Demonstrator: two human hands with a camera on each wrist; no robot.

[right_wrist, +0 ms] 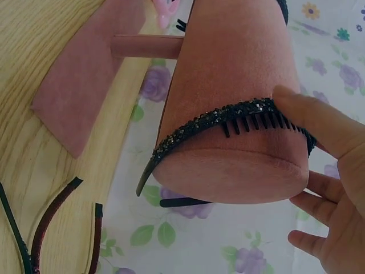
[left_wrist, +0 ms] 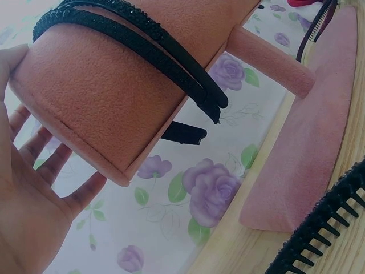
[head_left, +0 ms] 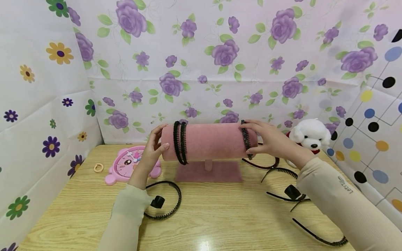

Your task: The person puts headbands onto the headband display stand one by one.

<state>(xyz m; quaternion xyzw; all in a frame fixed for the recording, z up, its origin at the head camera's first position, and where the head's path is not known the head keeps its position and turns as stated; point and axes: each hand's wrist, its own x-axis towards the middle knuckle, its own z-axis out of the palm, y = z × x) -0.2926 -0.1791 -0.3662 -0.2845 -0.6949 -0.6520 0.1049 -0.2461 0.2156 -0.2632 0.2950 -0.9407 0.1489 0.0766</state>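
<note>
A pink plush headband display stand (head_left: 211, 142), a padded roll on a post and flat base, stands mid-table. My left hand (head_left: 154, 145) grips the roll's left end, thumb in front and fingers behind; in the left wrist view some of its fingers (left_wrist: 85, 191) are spread beside that end. Near it, two black headbands (head_left: 180, 143) sit side by side around the roll. My right hand (head_left: 267, 141) holds a black glittery toothed headband (right_wrist: 214, 119) around the right end, thumb and a finger touching it.
A black toothed headband with a bow (head_left: 180, 197) lies front left. Several more headbands (head_left: 317, 237) lie at the right. Behind are a pink bear-shaped clock (head_left: 125, 167), a wooden ring (head_left: 98, 168) and a white plush dog (head_left: 309, 134). Flowered cloth (head_left: 201, 101) covers the back.
</note>
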